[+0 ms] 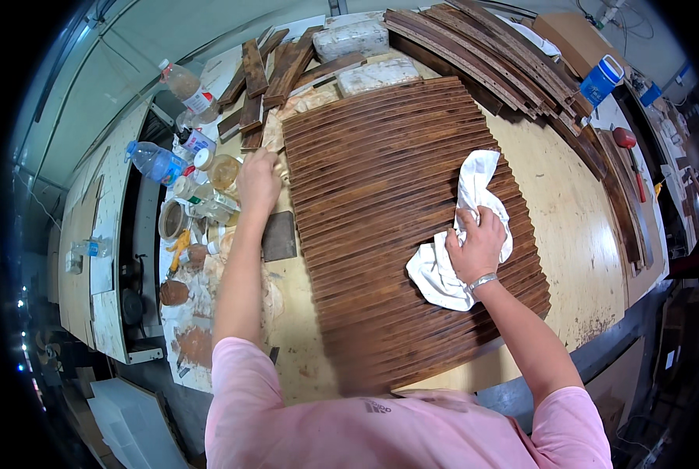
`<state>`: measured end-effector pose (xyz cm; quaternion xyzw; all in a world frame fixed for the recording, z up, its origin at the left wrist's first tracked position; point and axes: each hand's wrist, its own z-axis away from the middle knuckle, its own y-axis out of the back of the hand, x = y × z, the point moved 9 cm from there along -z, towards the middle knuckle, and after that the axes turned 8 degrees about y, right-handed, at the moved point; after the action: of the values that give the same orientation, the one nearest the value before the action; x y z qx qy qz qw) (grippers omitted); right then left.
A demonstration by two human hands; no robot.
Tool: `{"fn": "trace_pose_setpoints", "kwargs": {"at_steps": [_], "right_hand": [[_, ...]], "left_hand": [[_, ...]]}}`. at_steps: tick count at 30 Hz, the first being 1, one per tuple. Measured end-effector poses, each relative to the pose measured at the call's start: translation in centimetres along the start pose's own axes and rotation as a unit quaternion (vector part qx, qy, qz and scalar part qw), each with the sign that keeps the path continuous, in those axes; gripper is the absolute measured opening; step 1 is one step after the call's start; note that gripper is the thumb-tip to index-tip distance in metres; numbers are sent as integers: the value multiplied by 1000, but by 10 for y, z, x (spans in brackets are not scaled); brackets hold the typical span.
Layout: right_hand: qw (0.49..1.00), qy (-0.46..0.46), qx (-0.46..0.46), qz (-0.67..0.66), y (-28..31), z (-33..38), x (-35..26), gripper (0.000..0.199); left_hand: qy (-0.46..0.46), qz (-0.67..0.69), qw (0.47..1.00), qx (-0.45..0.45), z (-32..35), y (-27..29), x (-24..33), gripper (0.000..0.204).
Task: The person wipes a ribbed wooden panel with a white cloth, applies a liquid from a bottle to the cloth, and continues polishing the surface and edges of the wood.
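A dark brown ribbed wooden panel [381, 203] lies across the table in front of me. On its right half rests a crumpled white cloth [478, 176], gripped and pressed down by my right hand [478, 246]. My left hand [258, 184] is beyond the panel's left edge, its fingers curled; what they hold, if anything, is hidden. Just left of that hand stands a jar of amber liquid [224, 172] with a pale lid. A flat dark square piece [279, 236] lies below the hand, close to the panel.
Plastic bottles [158, 162] and a yellow-handled tool [179, 248] crowd the table's left side. Loose wood offcuts [256, 70] and wrapped packs [377, 76] lie at the far side. Long dark boards [474, 59] are stacked far right, near a blue jug [602, 80].
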<state>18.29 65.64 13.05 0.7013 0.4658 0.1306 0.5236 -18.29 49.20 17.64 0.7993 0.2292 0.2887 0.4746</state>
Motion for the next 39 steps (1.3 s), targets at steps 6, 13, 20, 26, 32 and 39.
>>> {"fn": "trace_pose_setpoints", "kwargs": {"at_steps": [6, 13, 20, 26, 32, 39], "right_hand": [[1000, 4, 0, 4, 1, 2, -3, 41], [1000, 4, 8, 0, 3, 1, -2, 40], [1000, 2, 9, -1, 2, 1, 0, 40], [1000, -3, 6, -1, 0, 1, 0, 39], [1000, 0, 10, 4, 1, 0, -2, 39], [1000, 2, 16, 5, -1, 2, -1, 39]], "left_hand": [[91, 26, 993, -65, -31, -50, -12, 15], [-5, -14, 1000, 1, -32, -38, 1, 17], [33, -65, 997, 31, -12, -35, -16, 12], [-39, 18, 998, 44, -6, -21, -3, 9], [20, -75, 997, 22, -6, -27, -27, 14], [-71, 17, 996, -56, 9, -30, 6, 10]]}}
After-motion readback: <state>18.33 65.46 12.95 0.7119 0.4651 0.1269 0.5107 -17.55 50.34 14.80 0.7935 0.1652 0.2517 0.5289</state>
